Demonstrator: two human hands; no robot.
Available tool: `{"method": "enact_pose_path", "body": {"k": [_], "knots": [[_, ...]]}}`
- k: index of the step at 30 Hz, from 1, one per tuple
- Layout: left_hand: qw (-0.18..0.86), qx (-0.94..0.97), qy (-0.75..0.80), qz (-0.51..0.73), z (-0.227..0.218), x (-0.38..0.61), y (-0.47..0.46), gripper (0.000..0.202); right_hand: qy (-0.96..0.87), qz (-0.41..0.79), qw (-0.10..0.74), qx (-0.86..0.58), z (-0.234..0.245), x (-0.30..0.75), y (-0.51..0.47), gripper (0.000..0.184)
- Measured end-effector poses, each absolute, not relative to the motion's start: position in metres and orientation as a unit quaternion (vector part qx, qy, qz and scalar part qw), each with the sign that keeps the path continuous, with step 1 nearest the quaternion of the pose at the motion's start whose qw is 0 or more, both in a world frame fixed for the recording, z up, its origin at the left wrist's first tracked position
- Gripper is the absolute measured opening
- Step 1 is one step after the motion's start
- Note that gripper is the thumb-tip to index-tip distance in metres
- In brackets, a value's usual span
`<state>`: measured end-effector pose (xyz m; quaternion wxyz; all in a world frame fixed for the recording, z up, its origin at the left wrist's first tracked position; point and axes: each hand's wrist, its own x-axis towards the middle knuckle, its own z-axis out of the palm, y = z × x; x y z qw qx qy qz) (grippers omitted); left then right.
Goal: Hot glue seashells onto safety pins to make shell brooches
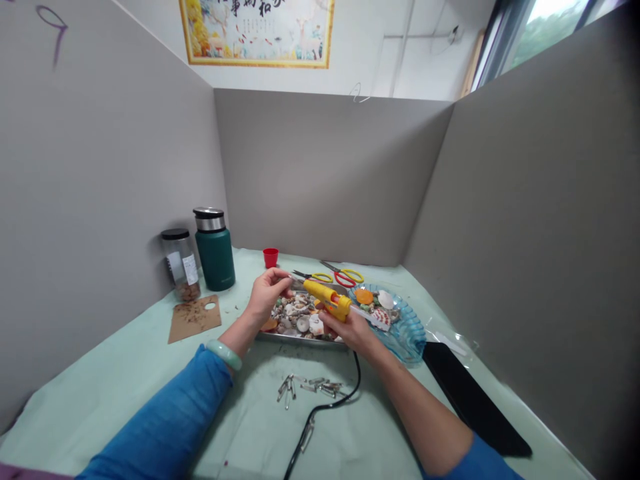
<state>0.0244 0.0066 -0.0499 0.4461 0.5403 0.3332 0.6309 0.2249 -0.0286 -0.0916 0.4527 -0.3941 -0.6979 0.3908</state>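
Observation:
A yellow hot glue gun (327,297) with a clear glue stick out of its back is gripped in my right hand (353,330). Its nozzle points left, close to the fingertips of my left hand (270,291). The thumb and fingers of that hand are pinched together; what they hold is too small to make out. Under both hands lies a metal tray (300,339) full of seashells (301,324). The black cord (324,407) runs from below the gun toward me. Several small silvery metal pins (320,385) lie loose on the cloth in front of the tray.
To the right stand a blue scalloped plate (414,333) with shells and a black flat slab (475,400). Behind are scissors (350,275) and a red cup (271,258). At left are a green flask (215,257), a jar (181,267) and a cardboard piece (193,321). Grey partitions enclose the table.

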Motion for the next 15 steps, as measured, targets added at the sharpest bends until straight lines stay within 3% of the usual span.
{"method": "enact_pose_path", "body": {"k": [15], "knots": [[0.46,0.52,0.345,0.633,-0.0537,0.0219,0.0103,0.023,-0.702,0.391,0.441,-0.399,-0.0913,0.2252,-0.0292,0.039]]}}
